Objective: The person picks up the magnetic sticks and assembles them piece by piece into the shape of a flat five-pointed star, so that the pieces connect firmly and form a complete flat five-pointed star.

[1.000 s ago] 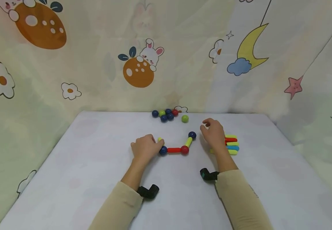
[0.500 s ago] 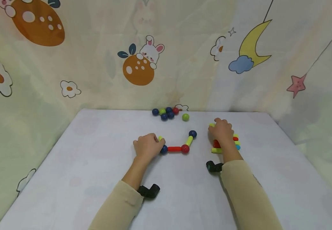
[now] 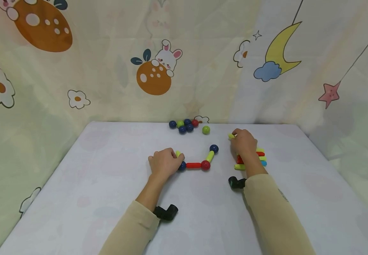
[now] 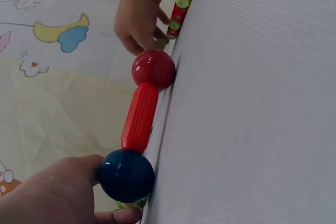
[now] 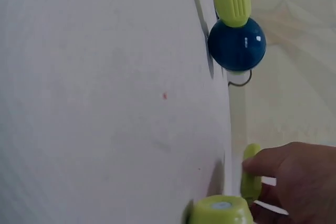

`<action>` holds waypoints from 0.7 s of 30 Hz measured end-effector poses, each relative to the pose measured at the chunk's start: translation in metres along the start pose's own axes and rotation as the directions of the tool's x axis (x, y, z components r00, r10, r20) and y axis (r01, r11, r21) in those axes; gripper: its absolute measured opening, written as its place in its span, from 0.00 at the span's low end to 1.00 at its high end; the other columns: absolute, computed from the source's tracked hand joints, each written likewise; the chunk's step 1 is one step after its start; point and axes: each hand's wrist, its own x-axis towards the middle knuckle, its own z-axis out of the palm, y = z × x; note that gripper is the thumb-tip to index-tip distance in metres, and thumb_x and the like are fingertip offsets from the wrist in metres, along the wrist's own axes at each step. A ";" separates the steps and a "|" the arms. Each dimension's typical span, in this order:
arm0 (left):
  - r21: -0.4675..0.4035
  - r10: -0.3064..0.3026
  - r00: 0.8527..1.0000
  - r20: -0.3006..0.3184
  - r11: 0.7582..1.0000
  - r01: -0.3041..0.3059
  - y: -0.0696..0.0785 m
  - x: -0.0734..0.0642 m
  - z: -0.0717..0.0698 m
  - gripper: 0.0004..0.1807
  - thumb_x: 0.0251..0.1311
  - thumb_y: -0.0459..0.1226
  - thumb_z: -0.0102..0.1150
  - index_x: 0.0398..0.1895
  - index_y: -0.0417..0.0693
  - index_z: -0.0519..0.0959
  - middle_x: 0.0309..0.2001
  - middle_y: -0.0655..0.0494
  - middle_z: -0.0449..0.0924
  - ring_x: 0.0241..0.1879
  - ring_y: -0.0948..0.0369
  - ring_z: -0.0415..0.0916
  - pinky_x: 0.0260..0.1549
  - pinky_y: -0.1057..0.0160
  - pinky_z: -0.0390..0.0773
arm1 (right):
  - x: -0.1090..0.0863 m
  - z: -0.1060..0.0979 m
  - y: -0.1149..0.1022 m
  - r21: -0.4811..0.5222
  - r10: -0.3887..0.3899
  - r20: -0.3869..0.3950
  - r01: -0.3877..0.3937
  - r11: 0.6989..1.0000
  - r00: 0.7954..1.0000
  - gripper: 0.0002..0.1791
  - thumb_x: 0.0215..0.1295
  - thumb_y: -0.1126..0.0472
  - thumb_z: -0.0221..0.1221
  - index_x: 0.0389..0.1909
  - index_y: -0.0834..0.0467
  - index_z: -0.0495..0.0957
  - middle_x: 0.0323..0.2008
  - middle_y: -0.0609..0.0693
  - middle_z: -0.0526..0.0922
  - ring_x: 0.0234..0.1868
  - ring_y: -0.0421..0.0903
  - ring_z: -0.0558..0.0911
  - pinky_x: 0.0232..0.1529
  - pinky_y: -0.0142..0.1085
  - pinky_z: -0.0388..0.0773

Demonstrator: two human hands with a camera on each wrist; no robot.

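Cartoon-print cloth (image 3: pixel 107 63) backed the white table (image 3: pixel 85 212); the right hand (image 3: pixel 245 145) pinched a loose green stick (image 3: pixel 231 136) near the stick row (image 3: pixel 262 158), the left hand (image 3: pixel 164 163) held the joined piece (image 3: pixel 194 165) at its blue-ball end, spare balls (image 3: pixel 182 130) farther back.

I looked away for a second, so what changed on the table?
The right hand, empty a second ago, has moved rightward over the row of sticks and now pinches a green stick. The left hand stays at the joined shape; the loose balls sit as before.
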 end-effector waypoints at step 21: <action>-0.051 -0.014 0.999 -0.049 0.999 0.011 -0.003 -0.001 0.006 0.17 0.62 0.51 0.61 0.22 0.52 0.79 0.23 0.57 0.79 0.35 0.51 0.74 0.44 0.47 0.64 | -0.007 0.018 -0.042 0.419 -0.077 0.171 -0.002 0.908 0.982 0.24 0.75 0.56 0.56 0.68 0.59 0.75 0.61 0.61 0.78 0.57 0.56 0.78 0.60 0.47 0.80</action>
